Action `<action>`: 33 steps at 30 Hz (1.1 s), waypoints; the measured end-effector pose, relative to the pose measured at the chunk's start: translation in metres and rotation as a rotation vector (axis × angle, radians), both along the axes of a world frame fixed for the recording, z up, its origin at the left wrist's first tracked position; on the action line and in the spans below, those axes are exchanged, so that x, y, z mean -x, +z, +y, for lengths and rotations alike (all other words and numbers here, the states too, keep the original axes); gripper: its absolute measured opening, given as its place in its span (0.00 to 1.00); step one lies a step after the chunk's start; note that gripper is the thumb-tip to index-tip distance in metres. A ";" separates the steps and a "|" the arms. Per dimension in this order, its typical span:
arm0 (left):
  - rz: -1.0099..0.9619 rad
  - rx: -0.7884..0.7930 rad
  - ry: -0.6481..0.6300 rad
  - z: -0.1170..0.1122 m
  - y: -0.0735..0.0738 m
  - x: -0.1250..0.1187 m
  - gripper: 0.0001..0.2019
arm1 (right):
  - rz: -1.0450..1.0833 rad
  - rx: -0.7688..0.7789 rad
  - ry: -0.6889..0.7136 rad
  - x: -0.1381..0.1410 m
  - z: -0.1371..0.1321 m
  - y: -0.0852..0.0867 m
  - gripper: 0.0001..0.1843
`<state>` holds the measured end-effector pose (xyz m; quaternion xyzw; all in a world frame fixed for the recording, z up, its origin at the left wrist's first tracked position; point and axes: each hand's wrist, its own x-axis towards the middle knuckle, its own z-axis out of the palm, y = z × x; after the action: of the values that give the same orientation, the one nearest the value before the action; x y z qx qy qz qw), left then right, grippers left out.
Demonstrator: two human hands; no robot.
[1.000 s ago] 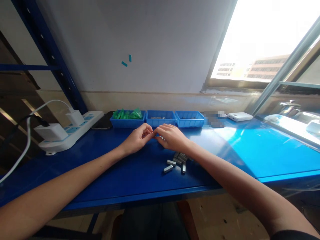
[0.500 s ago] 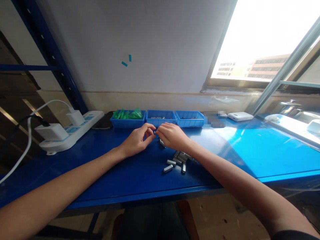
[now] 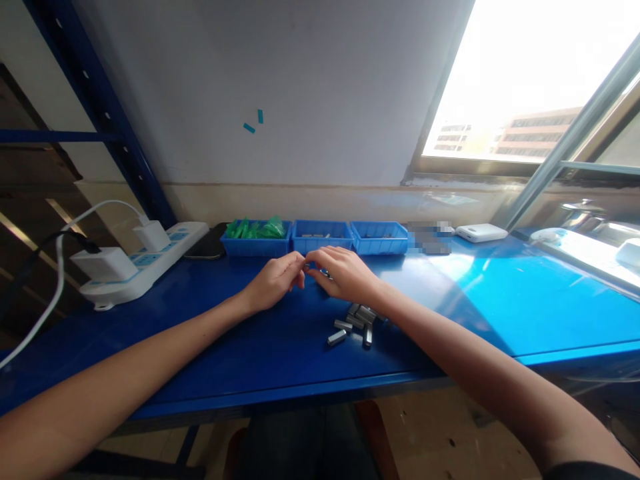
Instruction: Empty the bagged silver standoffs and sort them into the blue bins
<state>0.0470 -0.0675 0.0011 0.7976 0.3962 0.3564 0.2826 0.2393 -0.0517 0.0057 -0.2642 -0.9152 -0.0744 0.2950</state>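
Over the blue table, the fingertips of my two hands meet. My left hand (image 3: 277, 280) is closed in a pinch, its other fingers curled under. A tiny metallic bit (image 3: 307, 266) shows at the fingertips; most of it is hidden and its kind is unclear. My right hand (image 3: 346, 275) reaches in from the other side, thumb and index finger closed toward the same spot. Another bit of metal (image 3: 327, 274) glints between its thumb and fingers, partly covered. Several silver hexagonal metal standoffs (image 3: 355, 321) lie in a loose pile below my right wrist.
Behind my hands stand three blue bins: one with green plastic bags (image 3: 256, 229), a middle bin (image 3: 323, 247) and a right bin (image 3: 379, 247) holding small parts. A white power strip (image 3: 145, 267) and dark phone (image 3: 206, 243) lie left; a white box (image 3: 481, 233) sits right.
My left thumb and index finger, apart before, have closed into a pinch. My right hand has shifted slightly left, its thumb now lower, and the fingertips meet. The standoff pile is unchanged.
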 end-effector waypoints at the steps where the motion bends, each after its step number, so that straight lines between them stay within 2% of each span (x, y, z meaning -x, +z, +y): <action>1: 0.002 0.002 -0.010 0.000 0.000 0.000 0.22 | -0.010 -0.017 -0.002 0.000 0.000 -0.001 0.09; 6: 0.044 0.013 -0.052 0.001 -0.004 0.002 0.24 | -0.033 -0.077 -0.040 0.002 -0.001 0.002 0.11; 9: 0.148 -0.046 -0.072 0.002 -0.008 0.002 0.20 | 0.017 -0.093 -0.111 -0.004 0.002 0.012 0.14; 12: 0.307 -0.185 -0.070 0.002 -0.010 0.001 0.17 | 0.180 -0.120 -0.275 -0.023 0.015 0.020 0.17; 15: 0.401 -0.266 -0.070 0.002 -0.011 0.001 0.15 | 0.323 -0.116 -0.517 -0.053 0.037 0.020 0.16; 18: 0.437 -0.287 -0.039 0.004 -0.011 0.003 0.13 | 0.324 -0.061 -0.710 -0.079 0.056 0.013 0.12; 20: 0.453 -0.284 -0.005 0.006 -0.012 0.004 0.12 | 0.300 -0.030 -0.753 -0.086 0.062 0.009 0.13; 23: 0.448 -0.280 -0.012 0.008 -0.013 0.006 0.13 | 0.253 -0.003 -0.679 -0.075 0.057 0.009 0.12; 27: 0.447 -0.284 -0.096 0.008 -0.013 0.006 0.13 | 0.164 0.019 -0.436 -0.040 0.034 0.012 0.11; 30: 0.413 -0.242 -0.059 0.010 -0.014 0.005 0.12 | 0.073 0.042 -0.256 -0.018 0.019 0.008 0.10; 33: 0.267 -0.145 0.023 0.015 -0.015 0.005 0.14 | -0.020 0.039 -0.095 -0.007 0.011 0.000 0.09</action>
<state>0.0421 -0.0530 -0.0138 0.8516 0.4126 0.2780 0.1650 0.2467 -0.0411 0.0056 -0.3122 -0.9058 -0.0728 0.2770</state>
